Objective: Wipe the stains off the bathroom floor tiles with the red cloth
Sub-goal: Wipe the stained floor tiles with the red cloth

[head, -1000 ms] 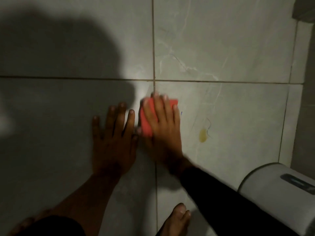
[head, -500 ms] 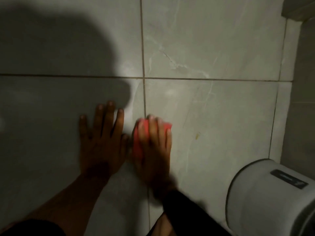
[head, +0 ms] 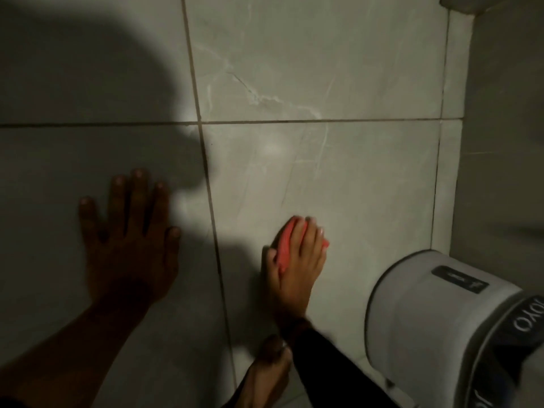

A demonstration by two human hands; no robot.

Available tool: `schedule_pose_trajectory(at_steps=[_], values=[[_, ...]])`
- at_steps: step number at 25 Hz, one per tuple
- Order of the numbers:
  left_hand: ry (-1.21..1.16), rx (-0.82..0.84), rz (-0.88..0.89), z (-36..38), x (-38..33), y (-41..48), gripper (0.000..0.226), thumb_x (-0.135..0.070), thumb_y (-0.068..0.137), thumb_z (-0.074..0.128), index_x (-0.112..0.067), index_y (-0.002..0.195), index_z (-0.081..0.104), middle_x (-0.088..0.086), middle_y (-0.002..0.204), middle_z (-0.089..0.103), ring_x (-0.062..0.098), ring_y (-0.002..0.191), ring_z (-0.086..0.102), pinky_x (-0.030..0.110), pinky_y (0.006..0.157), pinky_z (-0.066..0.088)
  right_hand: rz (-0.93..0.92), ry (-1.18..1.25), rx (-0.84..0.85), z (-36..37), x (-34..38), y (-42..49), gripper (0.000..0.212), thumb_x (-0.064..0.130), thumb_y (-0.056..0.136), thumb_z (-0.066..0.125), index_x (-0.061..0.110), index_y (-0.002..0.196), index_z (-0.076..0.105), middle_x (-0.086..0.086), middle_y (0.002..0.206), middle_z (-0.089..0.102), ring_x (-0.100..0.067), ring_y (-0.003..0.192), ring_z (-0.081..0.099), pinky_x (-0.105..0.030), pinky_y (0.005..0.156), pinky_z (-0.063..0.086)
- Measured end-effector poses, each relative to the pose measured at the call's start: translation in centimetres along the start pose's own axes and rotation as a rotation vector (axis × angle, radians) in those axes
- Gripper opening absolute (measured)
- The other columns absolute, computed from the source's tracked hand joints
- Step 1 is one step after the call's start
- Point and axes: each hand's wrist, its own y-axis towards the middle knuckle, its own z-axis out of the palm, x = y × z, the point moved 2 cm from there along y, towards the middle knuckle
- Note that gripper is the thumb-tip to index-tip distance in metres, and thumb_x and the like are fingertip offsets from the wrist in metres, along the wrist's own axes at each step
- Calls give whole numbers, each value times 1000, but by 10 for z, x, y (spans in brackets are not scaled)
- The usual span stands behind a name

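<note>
A small red cloth [head: 286,245], bunched into a thick pad, lies pressed flat on the pale grey marbled bathroom floor tiles [head: 338,69]. It sits on the tile to the right of the dark vertical grout line, below the horizontal one, and most of it is covered, with only its left edge and a right corner showing. The glossy tile around it shows faint pale veins and thin scratch-like marks.

The right hand [head: 294,266] has carried the red cloth [head: 287,245] away from the grout line [head: 212,219], toward four o'clock, onto the tile beside the grey bin [head: 426,313]. The yellow stain seen a second ago no longer shows. Hands now lie well apart.
</note>
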Motion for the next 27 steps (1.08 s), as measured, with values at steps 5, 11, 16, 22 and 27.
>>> schedule_pose_trajectory(at_steps=[5,11,16,22,27], values=[[3,3,14,2,2,-1,76,-45,105,31,-20,174,12,11,183,3,36,170,-1,71,130,-1,496,166,-168,-21,-61,46,81,53,103,32,9,170,23,-18,180,20,-40,168,17,-56,136,12],[-8,21,10,2,4,0,75,-47,105,26,-19,173,15,13,183,6,40,169,5,72,130,-1,149,85,-117,-7,-43,46,78,61,110,20,19,174,6,-7,184,1,-27,171,-1,-47,138,-6],[-7,16,9,7,5,-2,76,-46,104,30,-19,173,16,11,183,6,39,169,4,73,130,1,446,149,-208,-29,-78,72,85,61,100,29,14,171,22,-16,180,22,-39,167,20,-57,135,14],[13,19,8,9,6,-2,79,-45,101,35,-19,173,19,9,184,6,33,170,1,73,130,5,12,60,-254,-44,-4,182,78,58,106,34,21,173,20,-7,183,17,-31,170,11,-48,138,-1],[16,0,4,4,4,-2,76,-43,100,36,-16,171,26,14,181,18,39,168,15,73,129,9,99,58,-110,-50,-41,137,80,59,104,25,18,173,18,-10,183,12,-34,170,8,-55,138,6]])
